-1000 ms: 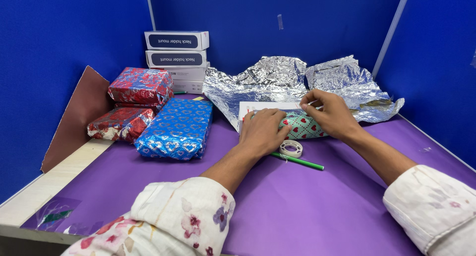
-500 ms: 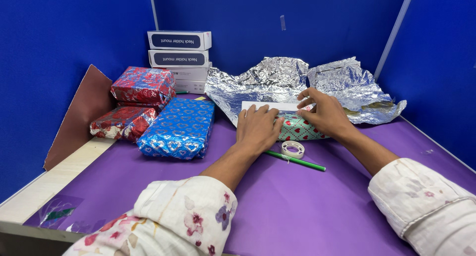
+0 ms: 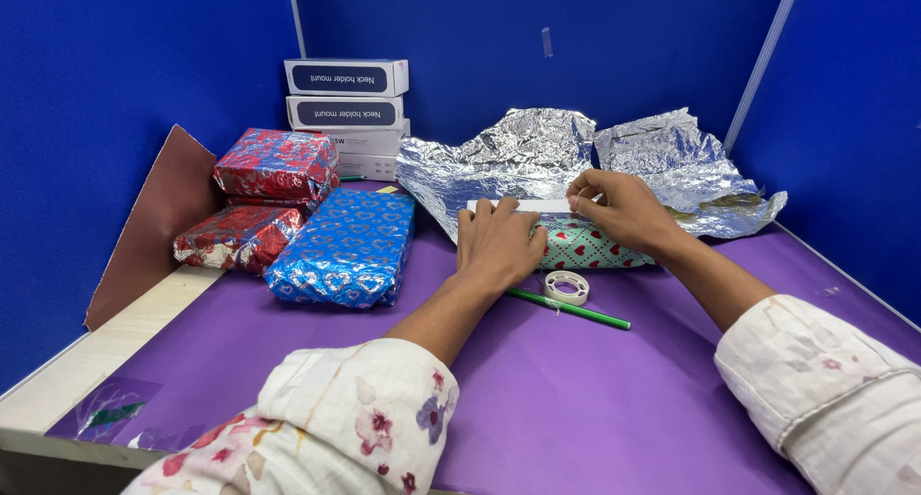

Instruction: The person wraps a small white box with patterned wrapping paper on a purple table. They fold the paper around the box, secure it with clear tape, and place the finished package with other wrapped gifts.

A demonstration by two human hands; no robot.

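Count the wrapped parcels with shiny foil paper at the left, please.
3: a red parcel on top, a second red parcel lower left, a blue parcel beside them. Others may be hidden behind.

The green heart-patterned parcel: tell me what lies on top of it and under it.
On the green heart-patterned parcel rest the left hand and right hand, pressing a white paper edge. Under it shows purple table cover; what the wrapping encloses is hidden.

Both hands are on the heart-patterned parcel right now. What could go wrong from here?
The white flap that the right hand pinches could spring open, since no tape is on it yet. The tape roll sits apart, so fetching it means lifting the left hand off the green parcel, which may slacken the wrap.
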